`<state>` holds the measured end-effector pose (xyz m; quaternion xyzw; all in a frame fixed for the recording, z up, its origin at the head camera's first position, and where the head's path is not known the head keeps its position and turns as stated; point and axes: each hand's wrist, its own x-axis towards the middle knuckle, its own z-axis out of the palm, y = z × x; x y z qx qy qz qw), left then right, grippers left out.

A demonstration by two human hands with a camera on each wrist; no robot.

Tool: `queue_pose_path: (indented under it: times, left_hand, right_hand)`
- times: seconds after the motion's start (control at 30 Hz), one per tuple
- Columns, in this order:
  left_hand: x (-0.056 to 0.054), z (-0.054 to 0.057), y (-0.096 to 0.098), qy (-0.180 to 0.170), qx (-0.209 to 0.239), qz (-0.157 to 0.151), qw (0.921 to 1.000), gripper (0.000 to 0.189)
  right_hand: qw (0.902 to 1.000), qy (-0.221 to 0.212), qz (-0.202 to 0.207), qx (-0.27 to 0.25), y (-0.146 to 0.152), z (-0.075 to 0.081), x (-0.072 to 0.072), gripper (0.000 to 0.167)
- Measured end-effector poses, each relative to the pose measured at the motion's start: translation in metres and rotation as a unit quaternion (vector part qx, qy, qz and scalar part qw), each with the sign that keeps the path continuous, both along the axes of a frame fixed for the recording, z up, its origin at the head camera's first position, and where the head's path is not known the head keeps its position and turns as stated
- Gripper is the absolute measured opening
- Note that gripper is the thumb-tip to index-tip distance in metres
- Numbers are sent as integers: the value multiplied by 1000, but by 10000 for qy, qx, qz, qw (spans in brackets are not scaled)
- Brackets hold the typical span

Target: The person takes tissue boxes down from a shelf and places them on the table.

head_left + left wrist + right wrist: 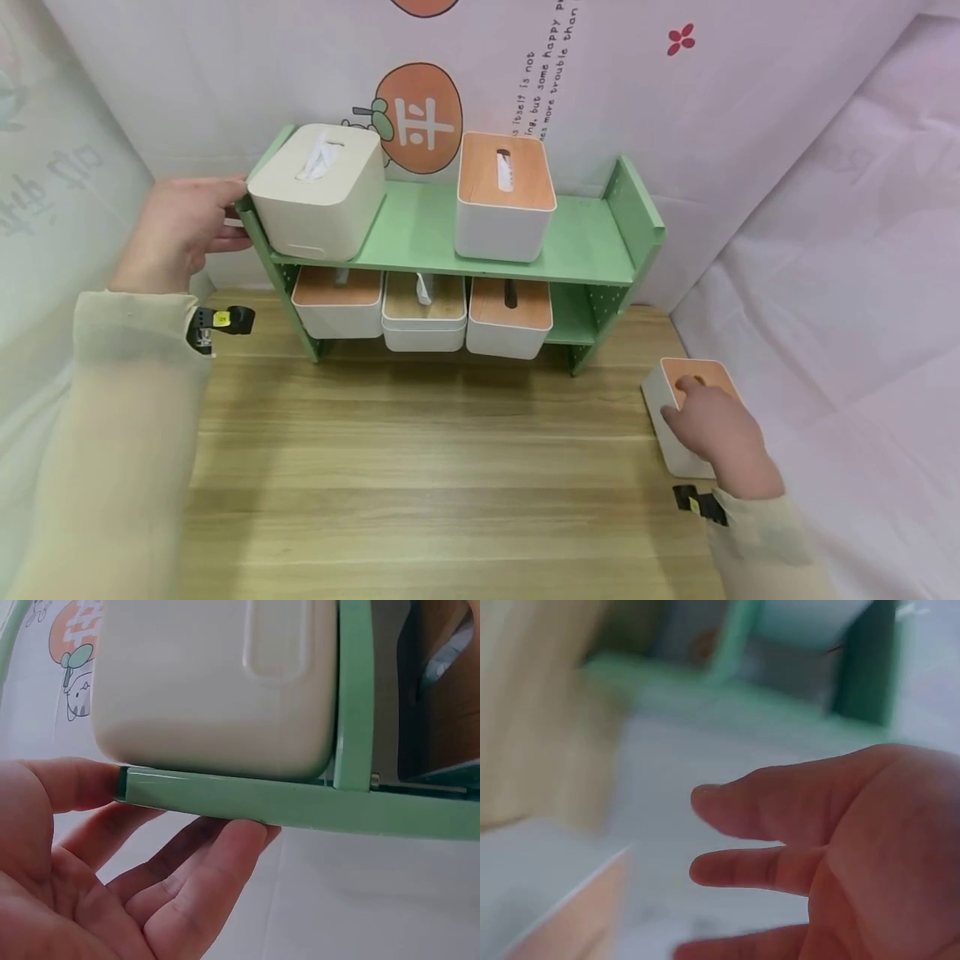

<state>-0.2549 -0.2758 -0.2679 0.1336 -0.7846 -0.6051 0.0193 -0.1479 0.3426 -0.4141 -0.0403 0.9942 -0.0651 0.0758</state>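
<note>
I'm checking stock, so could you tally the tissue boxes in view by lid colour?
Tissue boxes with orange-brown lids: 4
Tissue box with a yellowish wood lid: 1
Tissue box with a cream lid: 1
Total: 6

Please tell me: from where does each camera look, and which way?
Head: on the head, facing forward and down at the green shelf; left hand, right hand and both sleeves show.
Left wrist: on that wrist, facing the cream box and shelf's side panel; the left hand shows.
Right wrist: on that wrist, facing a wood-topped box and the blurred shelf; the right hand shows.
Head and left wrist share the cream box.
</note>
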Motion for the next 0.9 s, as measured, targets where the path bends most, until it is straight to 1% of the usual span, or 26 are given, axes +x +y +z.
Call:
queue_pose_path:
  times: [0.03, 0.07, 0.2, 0.23, 0.33, 0.43, 0.5, 0.57, 0.63, 0.7, 0.8, 0.9]
  left_hand:
    - [0, 1, 0, -4, 22, -36, 10000, 53]
    - [1, 2, 1, -23, 53, -68, 10000, 53]
    - [0, 7, 4, -96, 38, -299, 9995, 55]
    - [0, 8, 4, -123, -2, -355, 9993, 55]
    - [-2, 10, 7, -173, -145, -431, 9988, 54]
    - [-2, 10, 8, -204, -347, -374, 9985, 52]
    - [-2, 11, 9, -234, -464, -314, 9982, 51]
    - [-2, 11, 9, -268, -530, -263, 9979, 49]
    - [-2, 10, 8, -294, -507, -242, 9980, 49]
    - [-2, 10, 7, -305, -472, -236, 9981, 49]
    - [-3, 9, 6, -306, -470, -211, 9982, 50]
    - [-2, 8, 5, -317, -501, -152, 9981, 50]
  right_hand:
    - [9999, 88, -72, -128, -9, 10, -1, 50]
    - [9995, 179, -121, -244, -18, 20, -2, 52]
    - [9947, 881, 230, -472, -54, 55, -7, 47]
    - [9932, 976, 318, -542, -63, 64, -9, 46]
    - [9846, 1433, 705, -708, -87, 87, -15, 41]
    - [9748, 1796, 939, -935, -110, 105, -24, 37]
    - [9685, 2037, 1026, -1004, -124, 113, -31, 36]
    - [9618, 2285, 1072, -1058, -135, 117, -40, 38]
    - [9562, 2492, 1154, -1012, -144, 119, -49, 43]
    - [9523, 2598, 1250, -998, -152, 122, -59, 48]
    - [9420, 2775, 1610, -984, -162, 125, -75, 52]
    - [9312, 2904, 1998, -925, -172, 127, -88, 51]
